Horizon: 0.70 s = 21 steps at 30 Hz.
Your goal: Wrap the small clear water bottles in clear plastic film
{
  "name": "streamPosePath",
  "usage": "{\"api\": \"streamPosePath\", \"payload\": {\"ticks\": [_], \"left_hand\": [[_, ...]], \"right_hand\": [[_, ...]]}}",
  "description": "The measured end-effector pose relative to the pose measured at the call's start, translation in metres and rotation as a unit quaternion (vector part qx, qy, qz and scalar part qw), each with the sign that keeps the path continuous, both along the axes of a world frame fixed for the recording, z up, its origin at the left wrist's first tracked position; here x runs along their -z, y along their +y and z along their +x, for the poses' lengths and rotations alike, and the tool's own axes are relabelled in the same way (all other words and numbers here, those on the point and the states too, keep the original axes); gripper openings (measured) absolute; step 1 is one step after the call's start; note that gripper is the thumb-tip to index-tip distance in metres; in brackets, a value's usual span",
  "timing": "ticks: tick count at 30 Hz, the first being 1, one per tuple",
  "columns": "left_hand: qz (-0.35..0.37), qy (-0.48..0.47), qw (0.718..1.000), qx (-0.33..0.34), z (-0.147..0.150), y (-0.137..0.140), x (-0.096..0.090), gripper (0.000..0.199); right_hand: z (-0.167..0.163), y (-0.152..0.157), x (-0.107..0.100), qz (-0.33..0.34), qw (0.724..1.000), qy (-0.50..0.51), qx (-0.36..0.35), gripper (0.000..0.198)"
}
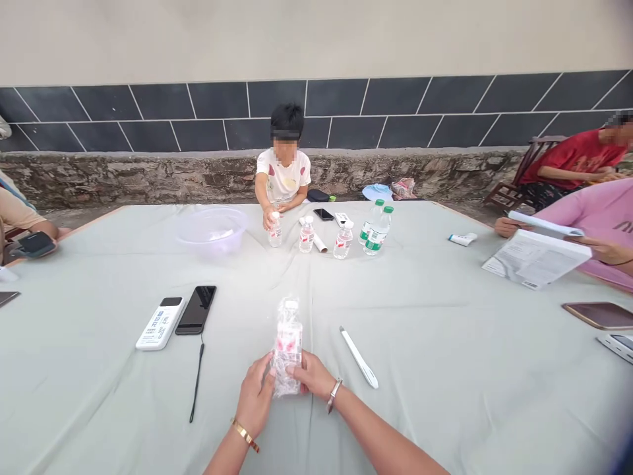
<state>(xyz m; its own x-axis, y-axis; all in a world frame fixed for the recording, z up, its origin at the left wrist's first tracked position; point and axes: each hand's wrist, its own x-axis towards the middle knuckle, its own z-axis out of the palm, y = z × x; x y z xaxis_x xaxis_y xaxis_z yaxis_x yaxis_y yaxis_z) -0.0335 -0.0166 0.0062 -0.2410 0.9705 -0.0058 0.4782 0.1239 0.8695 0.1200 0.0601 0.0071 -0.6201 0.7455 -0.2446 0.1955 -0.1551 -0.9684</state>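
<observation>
In front of me, a small white-capped bottle (289,333) with pink marks on its label is covered in crinkled clear plastic wrap. My left hand (256,392) grips its lower left side, thumb toward the front. From the right, my right hand (314,375) is closed around the lower part, its thumb pressed against the wrap. The hidden fingers of both hands lie behind or under the bottle. To the right of my right hand lies a slim white tool (359,356) with a greyish tip.
A black phone (196,310) with a strap and a white power bank (160,323) lie left. Across the table, a person (284,171) touches a small bottle (275,231). Nearby are green-capped bottles (378,231) and a clear basin (212,227). Another person (583,224) holds papers at right.
</observation>
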Motion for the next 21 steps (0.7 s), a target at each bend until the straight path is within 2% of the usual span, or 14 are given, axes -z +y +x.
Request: {"api": "streamPosePath", "payload": {"ticks": [3,5,6,8,10,12,15,17,18,21], "left_hand": [[-0.011,0.015,0.999,-0.027,0.007,0.012,0.004,0.046],[-0.028,0.033,0.998,-0.042,0.011,0.017,0.008,0.046],[-0.038,0.038,0.997,-0.050,0.013,0.018,0.009,0.046],[-0.042,0.040,0.997,-0.055,0.017,0.018,0.010,0.047],[-0.025,0.044,0.998,-0.037,0.024,0.015,0.008,0.049],[-0.007,0.055,0.998,-0.013,0.034,0.012,0.004,0.050],[-0.002,0.073,0.997,0.013,0.052,0.010,-0.003,0.048],[-0.003,0.072,0.997,0.025,0.062,0.011,-0.006,0.047],[-0.003,0.069,0.997,0.027,0.066,0.011,-0.007,0.047],[0.004,0.064,0.997,0.030,0.072,0.012,-0.006,0.046]], "right_hand": [[-0.002,0.006,-0.007,-0.080,0.995,-0.057,-0.017,0.045],[-0.004,0.005,-0.013,-0.087,0.988,-0.128,-0.029,0.049],[-0.004,0.003,-0.016,-0.065,0.981,-0.179,-0.035,0.051],[0.000,-0.001,-0.025,0.044,0.957,-0.286,-0.028,0.055],[0.013,-0.003,-0.036,0.179,0.915,-0.361,0.011,0.056],[0.035,0.000,-0.045,0.264,0.875,-0.397,0.080,0.054],[0.076,0.012,-0.047,0.296,0.814,-0.462,0.194,0.040],[0.099,0.020,-0.039,0.285,0.783,-0.514,0.203,0.040],[0.107,0.022,-0.034,0.278,0.780,-0.528,0.186,0.037],[0.116,0.024,-0.028,0.257,0.802,-0.516,0.158,0.024]]}}
